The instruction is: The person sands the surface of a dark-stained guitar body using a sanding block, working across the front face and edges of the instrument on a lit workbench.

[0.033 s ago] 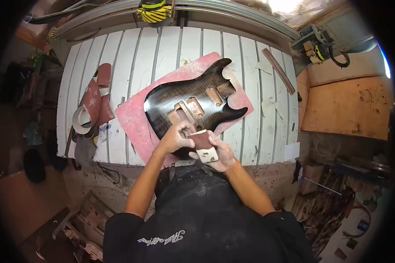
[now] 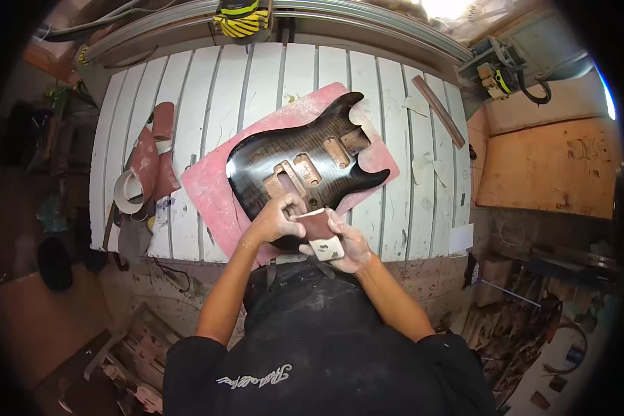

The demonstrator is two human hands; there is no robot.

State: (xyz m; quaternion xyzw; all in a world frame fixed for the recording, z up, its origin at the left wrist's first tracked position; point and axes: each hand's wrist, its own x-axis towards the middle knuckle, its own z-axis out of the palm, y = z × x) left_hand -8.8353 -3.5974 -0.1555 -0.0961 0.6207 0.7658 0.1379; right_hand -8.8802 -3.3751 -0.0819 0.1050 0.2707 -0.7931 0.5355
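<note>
Both hands hold a folded piece of sandpaper (image 2: 316, 226), red-brown on its grit side with a pale, marked flap at the lower end. My left hand (image 2: 276, 220) pinches its left edge between thumb and fingers. From the right, my right hand (image 2: 352, 244) grips it, thumb on top; some of its fingers are hidden underneath. Just beyond the hands lies a dark, glossy electric guitar body (image 2: 284, 149) with bare-wood cavities, its horns toward the upper right. It rests on a dusty pink mat (image 2: 204, 182), and my hands cover part of its near edge.
The mat lies on a white slatted table (image 2: 187, 90). Rolls and strips of red sandpaper (image 2: 145, 158) sit on its left side. A brown wooden strip (image 2: 438, 111) and a white paper piece (image 2: 461, 238) lie at right. A metal rail (image 2: 367, 33) runs along the back.
The sandpaper has tilted and shifted very slightly in my hands. The guitar body and mat stay put.
</note>
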